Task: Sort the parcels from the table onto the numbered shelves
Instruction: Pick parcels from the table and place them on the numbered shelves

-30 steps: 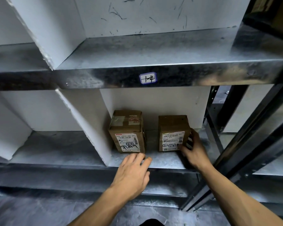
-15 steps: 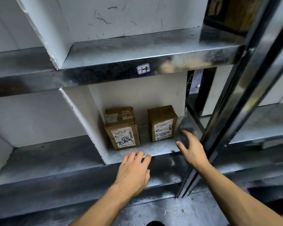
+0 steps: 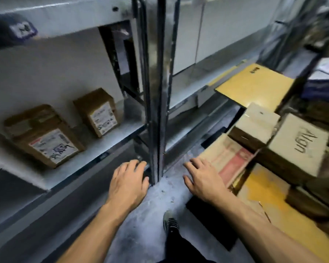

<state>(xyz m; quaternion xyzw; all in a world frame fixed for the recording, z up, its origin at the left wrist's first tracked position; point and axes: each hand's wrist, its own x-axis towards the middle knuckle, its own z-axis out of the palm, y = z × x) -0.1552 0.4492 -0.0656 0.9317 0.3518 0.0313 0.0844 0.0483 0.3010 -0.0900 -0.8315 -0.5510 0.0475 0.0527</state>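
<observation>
While two brown parcels (image 3: 44,135) already sit on the numbered shelf (image 3: 110,141) at left, many parcels (image 3: 273,141) wait piled at right; left hand (image 3: 127,184) and right hand (image 3: 203,180) hover empty, fingers spread, so most sorting looks undone

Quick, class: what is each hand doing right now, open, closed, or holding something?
Left hand: open, holding nothing.
Right hand: open, holding nothing, beside the parcels.

Glossy scuffed metal shelf (image 3: 110,141), matt brown cardboard parcels (image 3: 44,135) with paper labels, shiny steel upright (image 3: 158,92)
</observation>
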